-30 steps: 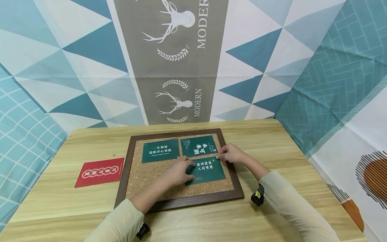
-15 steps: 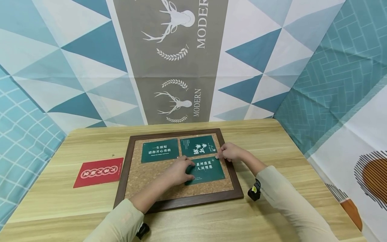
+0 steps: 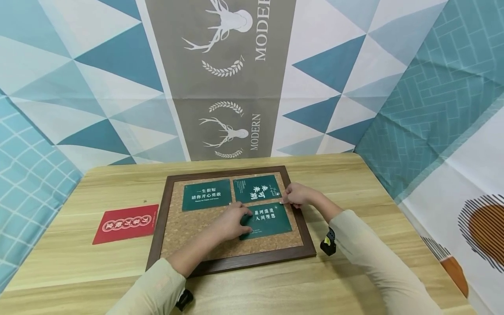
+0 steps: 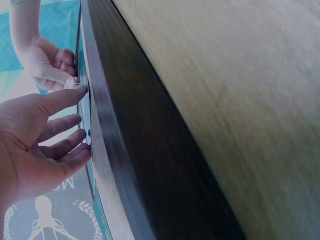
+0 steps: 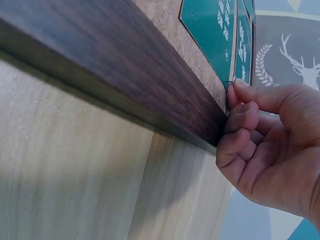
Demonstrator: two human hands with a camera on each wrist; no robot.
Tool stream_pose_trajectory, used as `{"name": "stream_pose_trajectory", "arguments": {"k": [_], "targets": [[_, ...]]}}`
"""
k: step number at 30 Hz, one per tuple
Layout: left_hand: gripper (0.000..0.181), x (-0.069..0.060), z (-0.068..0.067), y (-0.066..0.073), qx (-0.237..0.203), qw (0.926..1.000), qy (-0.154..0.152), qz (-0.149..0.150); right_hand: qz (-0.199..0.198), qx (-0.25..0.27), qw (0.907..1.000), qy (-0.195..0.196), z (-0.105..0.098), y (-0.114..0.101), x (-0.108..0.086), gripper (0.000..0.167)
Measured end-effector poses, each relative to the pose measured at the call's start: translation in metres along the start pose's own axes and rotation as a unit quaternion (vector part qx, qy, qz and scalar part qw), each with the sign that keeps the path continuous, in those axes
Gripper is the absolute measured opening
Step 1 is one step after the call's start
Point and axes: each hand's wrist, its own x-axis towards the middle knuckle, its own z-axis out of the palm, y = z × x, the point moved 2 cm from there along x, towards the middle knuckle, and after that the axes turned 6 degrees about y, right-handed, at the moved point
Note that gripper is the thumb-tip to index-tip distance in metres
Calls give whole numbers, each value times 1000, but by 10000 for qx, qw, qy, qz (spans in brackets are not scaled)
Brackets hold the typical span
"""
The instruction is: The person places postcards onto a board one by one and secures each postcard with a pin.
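A brown-framed cork board (image 3: 185, 234) lies on the wooden table with three green cards on it. My left hand (image 3: 232, 222) rests its spread fingertips on the left part of the lower right green card (image 3: 269, 222). At that card's upper right corner, my right hand (image 3: 298, 194) pinches a tiny pale pushpin (image 3: 281, 202) between thumb and forefinger. Its other fingers curl by the frame in the right wrist view, and the pin is mostly hidden there. Above lie the upper right green card (image 3: 256, 188) and the upper left green card (image 3: 206, 194).
A red card (image 3: 126, 224) lies on the table (image 3: 346, 188) left of the board. The dark wooden frame (image 3: 256, 261) forms a raised edge around the cork. Patterned cloth (image 3: 236, 87) hangs behind the table.
The right wrist and forearm shift slightly left while the fingers stay at the card's corner. My left hand keeps its place on the card. The whole head view drifts slightly.
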Motion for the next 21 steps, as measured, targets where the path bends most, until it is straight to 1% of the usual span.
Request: {"name": "stream_pose_trajectory", "arguments": {"k": [4,7,12,17,21], "targets": [[40,0,-1,0,37,10000,-27,-23,7,-138,9999,-22,0,-1,2,42],[40,0,-1,0,50,10000,-39,-48,89,-170,9998,-32,1,-2,4,43],[40,0,-2,0,26,10000,-19,-65,112,-162,9998,17,2,-4,6,40],[40,0,-1,0,-32,10000,-43,-43,108,216,9997,102,1,2,1,31],[40,0,0,-1,-74,9999,-31,-75,-26,540,9984,190,-1,5,-2,18]]}}
